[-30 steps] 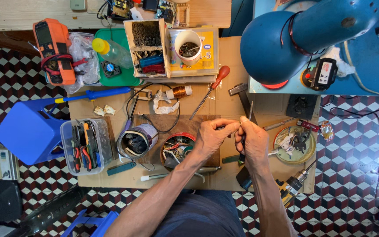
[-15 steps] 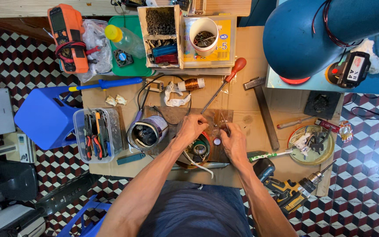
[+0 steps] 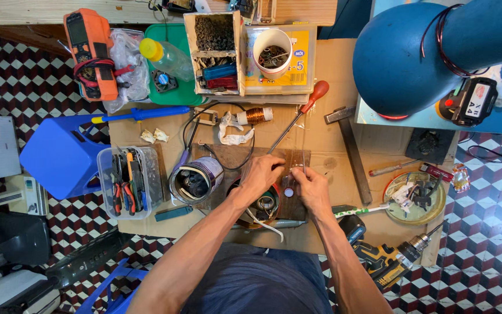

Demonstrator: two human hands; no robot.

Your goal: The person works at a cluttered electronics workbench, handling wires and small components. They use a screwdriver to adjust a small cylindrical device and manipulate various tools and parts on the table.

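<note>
Both my hands, left hand (image 3: 261, 174) and right hand (image 3: 309, 185), are pinching a thin wire (image 3: 293, 170) over the wooden board (image 3: 228, 157); pull unevenly and I'd guess it kinks or snaps.

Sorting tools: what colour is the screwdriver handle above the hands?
Red-orange handle, clearest in the head view.

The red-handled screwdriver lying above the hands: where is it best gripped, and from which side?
Grip the screwdriver by its bulbous red handle, coming from the upper right. It lies diagonally, handle up-right and free, while the thin shaft runs down-left toward the left hand and right hand on the wooden board.
</note>
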